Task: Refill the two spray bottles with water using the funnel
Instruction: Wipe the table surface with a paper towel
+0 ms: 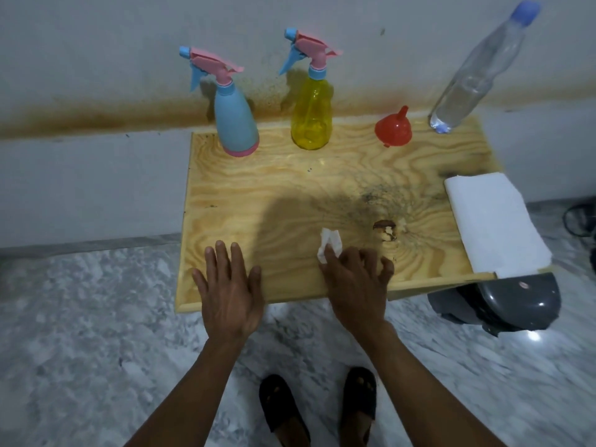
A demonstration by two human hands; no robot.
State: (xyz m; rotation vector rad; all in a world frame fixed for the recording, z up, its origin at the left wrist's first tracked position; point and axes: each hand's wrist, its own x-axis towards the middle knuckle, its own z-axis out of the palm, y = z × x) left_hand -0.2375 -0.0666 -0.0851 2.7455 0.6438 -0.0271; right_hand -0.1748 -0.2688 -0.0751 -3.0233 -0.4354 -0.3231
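A blue spray bottle [236, 124] with a pink trigger head stands at the back left of the wooden table [290, 188]. Right of it stands a yellow spray bottle [311, 117] with the same kind of head screwed on. A red funnel [393, 129] sits upside down, spout up, further right. A clear water bottle [477, 72] with a blue cap stands at the back right corner. My left hand [229, 291] lies flat with fingers spread on the table's front edge. My right hand [356, 282] presses a small white tissue [329, 245] onto the wood.
A stack of white paper towels [496, 221] lies on the table's right edge. A dark grey bin [503, 301] sits on the marble floor below that corner. The wall stands right behind the bottles. A chipped hole [385, 230] marks the wood near my right hand.
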